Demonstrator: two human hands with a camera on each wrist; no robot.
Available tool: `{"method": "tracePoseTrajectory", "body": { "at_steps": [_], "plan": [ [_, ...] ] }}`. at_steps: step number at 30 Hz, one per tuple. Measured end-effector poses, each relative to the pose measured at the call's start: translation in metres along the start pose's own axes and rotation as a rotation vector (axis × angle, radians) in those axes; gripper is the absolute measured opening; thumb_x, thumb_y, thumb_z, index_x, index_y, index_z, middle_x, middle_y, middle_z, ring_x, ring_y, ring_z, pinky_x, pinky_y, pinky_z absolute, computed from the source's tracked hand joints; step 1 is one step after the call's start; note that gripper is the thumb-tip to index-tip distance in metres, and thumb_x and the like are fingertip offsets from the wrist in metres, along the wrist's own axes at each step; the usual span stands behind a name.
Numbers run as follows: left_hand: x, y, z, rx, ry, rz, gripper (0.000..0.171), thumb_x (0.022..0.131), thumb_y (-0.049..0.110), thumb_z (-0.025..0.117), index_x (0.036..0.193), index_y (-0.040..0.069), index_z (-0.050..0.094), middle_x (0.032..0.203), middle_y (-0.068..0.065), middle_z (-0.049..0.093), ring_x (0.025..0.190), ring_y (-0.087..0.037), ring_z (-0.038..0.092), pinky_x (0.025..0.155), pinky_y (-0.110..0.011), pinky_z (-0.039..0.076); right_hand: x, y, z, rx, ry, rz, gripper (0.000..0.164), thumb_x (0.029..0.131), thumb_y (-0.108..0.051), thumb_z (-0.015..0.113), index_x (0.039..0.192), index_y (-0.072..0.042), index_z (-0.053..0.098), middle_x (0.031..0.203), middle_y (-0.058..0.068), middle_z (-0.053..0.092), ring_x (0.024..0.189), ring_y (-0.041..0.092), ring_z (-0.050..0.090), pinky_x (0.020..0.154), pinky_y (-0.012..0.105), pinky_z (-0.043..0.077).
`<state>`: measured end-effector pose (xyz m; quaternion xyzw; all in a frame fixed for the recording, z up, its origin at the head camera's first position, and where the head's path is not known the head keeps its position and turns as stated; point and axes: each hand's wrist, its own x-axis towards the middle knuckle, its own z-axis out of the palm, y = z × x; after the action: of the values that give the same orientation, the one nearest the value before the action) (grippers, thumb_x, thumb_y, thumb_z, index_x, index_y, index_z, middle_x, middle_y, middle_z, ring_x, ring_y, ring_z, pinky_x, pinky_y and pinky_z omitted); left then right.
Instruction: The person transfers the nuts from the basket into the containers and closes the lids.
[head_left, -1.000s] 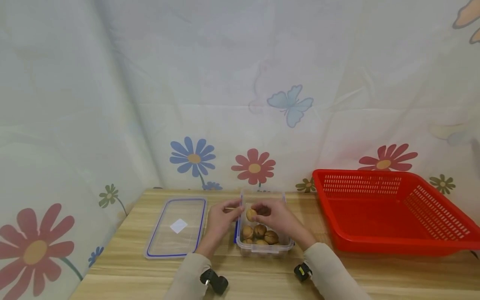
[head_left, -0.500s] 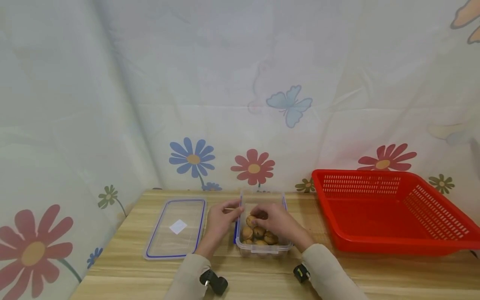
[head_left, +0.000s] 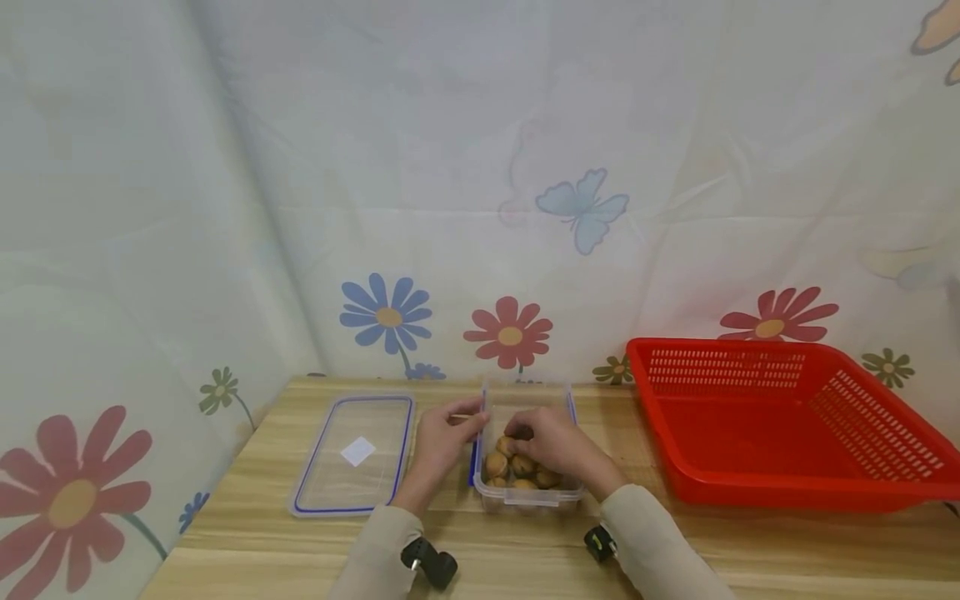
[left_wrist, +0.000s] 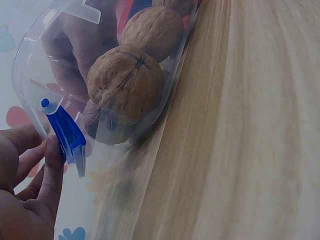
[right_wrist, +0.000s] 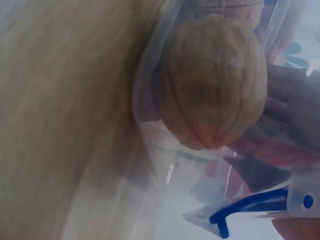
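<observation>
A clear plastic storage box (head_left: pixel 529 497) with blue clips stands open in the middle of the table, several walnuts (head_left: pixel 497 465) lying at its near end. My left hand (head_left: pixel 441 437) pinches the box's left rim, with its fingers beside a blue clip (left_wrist: pixel 67 131) in the left wrist view. Inside the box, my right hand (head_left: pixel 557 440) reaches down and pinches a walnut (head_left: pixel 505 445) low over the others. Through the clear wall in the right wrist view, another walnut (right_wrist: pixel 215 82) looms large, and the right fingers are partly veiled by the plastic.
Left of the box, its clear lid (head_left: pixel 322 483) with a blue seal and a white label lies flat on the wooden table (head_left: pixel 240 517). A large red basket (head_left: pixel 765 483) stands at the right. Behind the table hangs a flowered curtain (head_left: pixel 420 167).
My right hand has lowered the walnut from near rim height down to the other walnuts in the box. The left hand stays at the left rim.
</observation>
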<state>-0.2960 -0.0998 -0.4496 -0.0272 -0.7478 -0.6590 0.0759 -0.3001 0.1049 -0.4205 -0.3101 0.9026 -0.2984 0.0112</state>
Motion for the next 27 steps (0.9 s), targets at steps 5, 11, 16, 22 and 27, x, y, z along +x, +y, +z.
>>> {"method": "tracePoseTrajectory", "body": {
  "at_steps": [5, 11, 16, 22, 27],
  "plan": [
    [0.0, 0.0, 0.002, -0.004, 0.003, 0.0, 0.029, 0.095, 0.005, 0.08, 0.121, -0.006, 0.076, 0.11, -0.017, 0.075, 0.083, -0.018, 0.074, 0.074, -0.028, 0.065, -0.002, -0.001, -0.001, 0.012, 0.013, 0.005, 0.012, 0.096, -0.002, 0.076, 0.108, -0.001, 0.078, 0.103, 0.008, 0.077, 0.096, 0.022, 0.072, 0.089, 0.046, 0.062],
    [-0.002, 0.002, 0.004, 0.002, 0.001, 0.008, 0.029, 0.095, 0.003, 0.079, 0.121, -0.008, 0.075, 0.11, -0.019, 0.076, 0.083, -0.018, 0.075, 0.074, -0.029, 0.065, -0.006, 0.0, -0.003, 0.082, 0.034, 0.053, 0.017, 0.098, -0.005, 0.076, 0.113, 0.002, 0.076, 0.106, 0.011, 0.077, 0.099, 0.026, 0.073, 0.092, 0.049, 0.062],
    [-0.004, 0.008, 0.003, 0.016, -0.007, -0.002, 0.029, 0.095, 0.003, 0.079, 0.122, -0.007, 0.075, 0.111, -0.019, 0.076, 0.083, -0.022, 0.076, 0.074, -0.031, 0.065, -0.006, 0.001, -0.005, 0.149, 0.049, 0.055, 0.019, 0.099, -0.007, 0.076, 0.116, 0.002, 0.075, 0.11, 0.014, 0.077, 0.101, 0.025, 0.073, 0.091, 0.045, 0.063],
    [-0.006, 0.017, -0.004, 0.022, -0.027, -0.008, 0.033, 0.095, 0.006, 0.079, 0.124, -0.008, 0.073, 0.114, -0.022, 0.075, 0.086, -0.032, 0.077, 0.077, -0.042, 0.066, -0.006, -0.002, -0.009, 0.277, 0.073, 0.086, 0.025, 0.1, -0.009, 0.076, 0.122, 0.002, 0.074, 0.115, 0.017, 0.075, 0.103, 0.025, 0.073, 0.088, 0.038, 0.063],
    [-0.005, 0.02, -0.013, 0.029, -0.017, -0.007, 0.036, 0.096, 0.008, 0.08, 0.127, -0.008, 0.072, 0.117, -0.023, 0.074, 0.09, -0.038, 0.077, 0.08, -0.042, 0.066, -0.005, -0.012, -0.01, 0.314, 0.106, 0.078, 0.029, 0.1, -0.012, 0.076, 0.126, 0.002, 0.072, 0.12, 0.018, 0.075, 0.108, 0.028, 0.073, 0.091, 0.039, 0.063]
  ]
}}
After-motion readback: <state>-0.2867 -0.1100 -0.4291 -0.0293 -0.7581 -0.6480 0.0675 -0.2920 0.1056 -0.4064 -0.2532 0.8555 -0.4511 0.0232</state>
